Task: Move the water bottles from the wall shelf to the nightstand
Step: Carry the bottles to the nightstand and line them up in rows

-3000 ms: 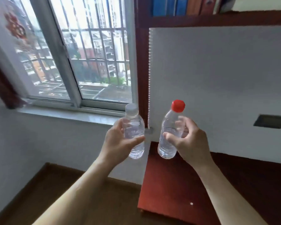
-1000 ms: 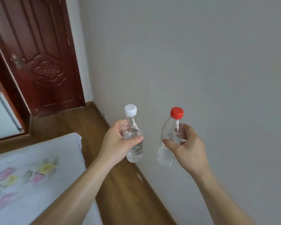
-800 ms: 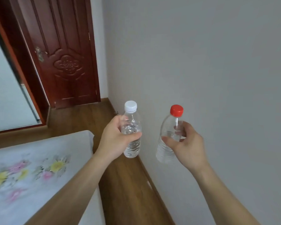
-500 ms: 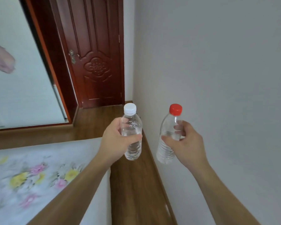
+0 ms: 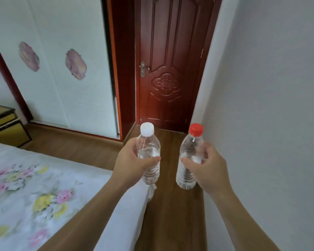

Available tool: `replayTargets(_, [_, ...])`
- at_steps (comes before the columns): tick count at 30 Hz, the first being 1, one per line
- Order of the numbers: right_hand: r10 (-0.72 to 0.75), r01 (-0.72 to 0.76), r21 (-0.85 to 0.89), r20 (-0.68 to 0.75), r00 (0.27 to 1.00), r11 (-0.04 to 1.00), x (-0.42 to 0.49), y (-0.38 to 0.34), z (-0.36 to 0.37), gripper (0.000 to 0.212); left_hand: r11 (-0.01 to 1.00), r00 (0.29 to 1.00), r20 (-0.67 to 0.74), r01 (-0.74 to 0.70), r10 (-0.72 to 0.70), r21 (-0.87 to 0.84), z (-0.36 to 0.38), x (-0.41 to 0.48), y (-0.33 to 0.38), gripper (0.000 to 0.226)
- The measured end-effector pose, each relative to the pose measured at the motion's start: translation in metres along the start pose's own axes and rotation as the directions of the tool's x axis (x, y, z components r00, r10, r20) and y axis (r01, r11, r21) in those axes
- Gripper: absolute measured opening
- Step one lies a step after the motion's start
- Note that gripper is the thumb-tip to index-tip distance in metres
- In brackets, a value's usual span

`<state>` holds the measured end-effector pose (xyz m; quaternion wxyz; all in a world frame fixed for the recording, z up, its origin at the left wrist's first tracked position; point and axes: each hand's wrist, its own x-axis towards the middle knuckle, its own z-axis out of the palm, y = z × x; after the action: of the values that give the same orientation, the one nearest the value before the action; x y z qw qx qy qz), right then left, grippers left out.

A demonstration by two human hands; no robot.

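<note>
A clear wood-floor [image 5: 172, 205] lane ran between bed [image 5: 43, 196] edge and wall [image 5: 270, 124]. The left hand [image 5: 132, 164] gripped the white-capped bottle [image 5: 149, 153], the right hand [image 5: 208, 167] the red-capped bottle [image 5: 189, 156], both upright, apart.

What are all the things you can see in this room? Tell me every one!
clear plastic water bottle with white cap: one, see-through, held up in the left hand
clear plastic water bottle with red cap: one, see-through, held up in the right hand
carved wooden door: one, dark red-brown, straight ahead, shut
white sliding wardrobe panels with flower pictures: white and pink, left of the door
yellow and dark nightstand: one, far left edge
bed with flowered sheet: one, white with pink and yellow, lower left
wooden floor: brown, between bed and wall
plain wall: pale grey, right
left hand: one, bare
right hand: one, bare
</note>
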<state>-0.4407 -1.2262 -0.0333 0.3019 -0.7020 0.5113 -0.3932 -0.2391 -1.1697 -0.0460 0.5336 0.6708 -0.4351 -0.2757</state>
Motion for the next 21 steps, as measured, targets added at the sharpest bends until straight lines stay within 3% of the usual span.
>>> replayTargets(11, [-0.069, 0.066, 0.032, 0.100, 0.993, 0.997, 0.285, 0.022, 0.101, 0.058, 1.000, 0.994, -0.106, 0.012, -0.014, -0.025, 0.020, 0.276, -0.010, 0.060])
replayTargets(17, [-0.152, 0.132, 0.110, 0.206, 0.967, 0.985, 0.442, 0.044, 0.145, 0.039, 1.000, 0.976, -0.218, 0.020, -0.024, -0.017, 0.055, 0.414, -0.025, 0.053])
replayTargets(21, [-0.215, 0.172, 0.166, 0.294, 0.931, 0.971, 0.545, 0.055, 0.178, 0.039, 0.997, 0.945, -0.320, 0.054, -0.071, -0.062, 0.073, 0.500, -0.034, 0.051])
